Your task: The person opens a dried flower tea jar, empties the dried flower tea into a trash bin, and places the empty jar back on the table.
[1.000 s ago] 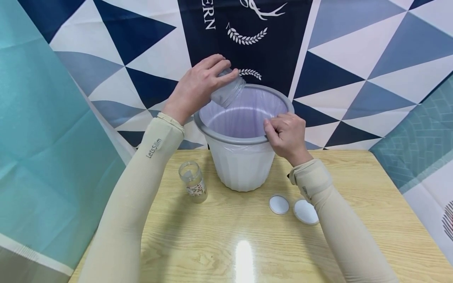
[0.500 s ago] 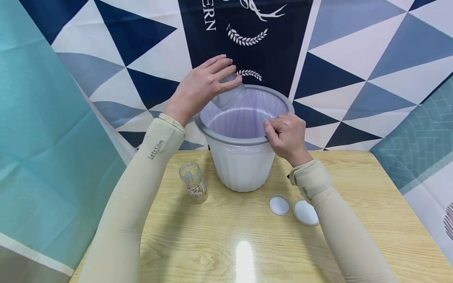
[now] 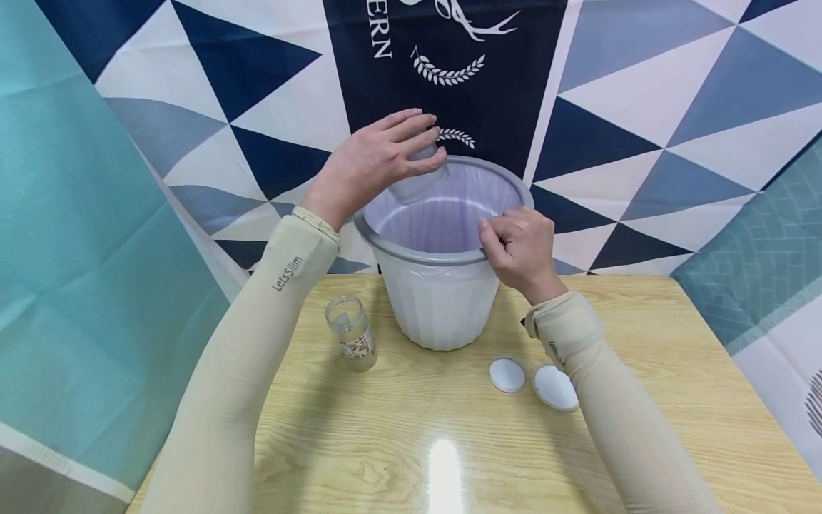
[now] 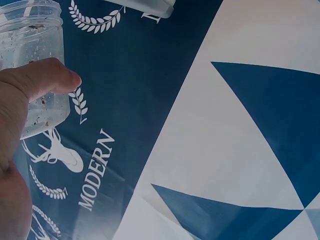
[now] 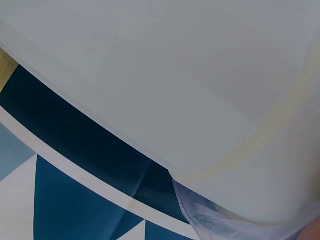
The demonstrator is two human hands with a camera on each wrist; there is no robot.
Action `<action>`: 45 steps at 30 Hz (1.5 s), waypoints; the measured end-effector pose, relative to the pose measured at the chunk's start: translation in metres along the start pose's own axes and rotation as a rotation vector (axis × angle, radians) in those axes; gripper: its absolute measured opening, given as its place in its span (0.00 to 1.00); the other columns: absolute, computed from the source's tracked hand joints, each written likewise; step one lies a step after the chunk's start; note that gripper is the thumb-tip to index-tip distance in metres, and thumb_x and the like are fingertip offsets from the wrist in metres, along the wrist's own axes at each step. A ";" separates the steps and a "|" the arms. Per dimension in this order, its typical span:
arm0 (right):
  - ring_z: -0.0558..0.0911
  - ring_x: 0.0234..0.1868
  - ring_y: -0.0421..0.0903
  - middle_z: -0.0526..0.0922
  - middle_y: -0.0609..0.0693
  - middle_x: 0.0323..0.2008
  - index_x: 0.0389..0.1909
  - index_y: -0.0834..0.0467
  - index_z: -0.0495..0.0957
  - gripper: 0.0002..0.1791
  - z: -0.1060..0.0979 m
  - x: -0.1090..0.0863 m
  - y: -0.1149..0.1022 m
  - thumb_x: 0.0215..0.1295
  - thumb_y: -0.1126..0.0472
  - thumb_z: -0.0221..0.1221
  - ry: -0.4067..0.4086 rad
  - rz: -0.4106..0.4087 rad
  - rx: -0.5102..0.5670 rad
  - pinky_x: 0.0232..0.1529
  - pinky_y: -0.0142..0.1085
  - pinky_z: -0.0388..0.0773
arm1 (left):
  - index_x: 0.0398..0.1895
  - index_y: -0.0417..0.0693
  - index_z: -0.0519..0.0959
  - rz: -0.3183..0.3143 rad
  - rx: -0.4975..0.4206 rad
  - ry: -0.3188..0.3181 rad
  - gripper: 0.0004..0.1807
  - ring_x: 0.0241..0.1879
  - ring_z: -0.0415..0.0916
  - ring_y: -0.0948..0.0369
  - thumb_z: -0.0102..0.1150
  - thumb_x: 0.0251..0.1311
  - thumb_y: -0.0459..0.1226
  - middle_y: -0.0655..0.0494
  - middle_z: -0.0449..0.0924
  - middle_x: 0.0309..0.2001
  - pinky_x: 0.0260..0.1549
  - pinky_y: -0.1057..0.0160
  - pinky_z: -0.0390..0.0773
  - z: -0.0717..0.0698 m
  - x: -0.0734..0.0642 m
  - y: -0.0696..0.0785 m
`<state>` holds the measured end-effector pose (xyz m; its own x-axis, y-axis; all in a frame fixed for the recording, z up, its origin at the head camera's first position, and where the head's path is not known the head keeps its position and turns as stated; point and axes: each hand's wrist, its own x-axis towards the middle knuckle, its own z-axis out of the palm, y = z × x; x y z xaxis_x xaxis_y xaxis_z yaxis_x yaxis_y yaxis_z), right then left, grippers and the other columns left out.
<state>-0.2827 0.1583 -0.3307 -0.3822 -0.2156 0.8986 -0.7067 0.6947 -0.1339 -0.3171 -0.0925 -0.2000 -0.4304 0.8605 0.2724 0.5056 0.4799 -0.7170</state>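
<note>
My left hand [image 3: 375, 160] holds a clear plastic jar [image 3: 414, 187], tipped mouth-down over the left part of a white bin [image 3: 437, 307] with a grey rim. Small dark specks cling inside the jar [image 4: 47, 45] in the left wrist view, where the thumb lies along its side. My right hand [image 3: 521, 246] grips the bin's front right rim, its fingers curled. A pale purple bag [image 3: 443, 221] lines the bin. In the right wrist view the bin's wall [image 5: 150, 90] fills most of the picture, and the bag's edge [image 5: 210, 222] hangs out below.
Left of the bin a clear glass jar [image 3: 353, 332] with a patterned label stands uncapped on the wooden table [image 3: 398, 428]. Two round white lids, a smaller one [image 3: 506, 375] and a larger one [image 3: 556, 387], lie by the right forearm. A patterned cloth [image 3: 616, 143] hangs behind.
My left hand has shifted slightly right and down, and the jar tips further down into the bin. My right hand stays on the rim.
</note>
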 end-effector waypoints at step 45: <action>0.74 0.18 0.53 0.76 0.52 0.12 0.14 0.58 0.81 0.27 -0.005 -0.002 0.000 0.72 0.54 0.47 -0.057 -0.009 0.020 0.25 0.46 0.70 | 0.76 0.43 0.65 -0.376 -0.482 0.294 0.55 0.65 0.73 0.49 0.80 0.45 0.53 0.46 0.76 0.68 0.68 0.52 0.75 0.005 -0.033 0.030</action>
<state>-0.2781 0.1622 -0.3305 -0.4089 -0.2608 0.8745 -0.7216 0.6790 -0.1349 -0.2913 -0.1075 -0.2341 -0.4556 0.5979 0.6595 0.6670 0.7199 -0.1919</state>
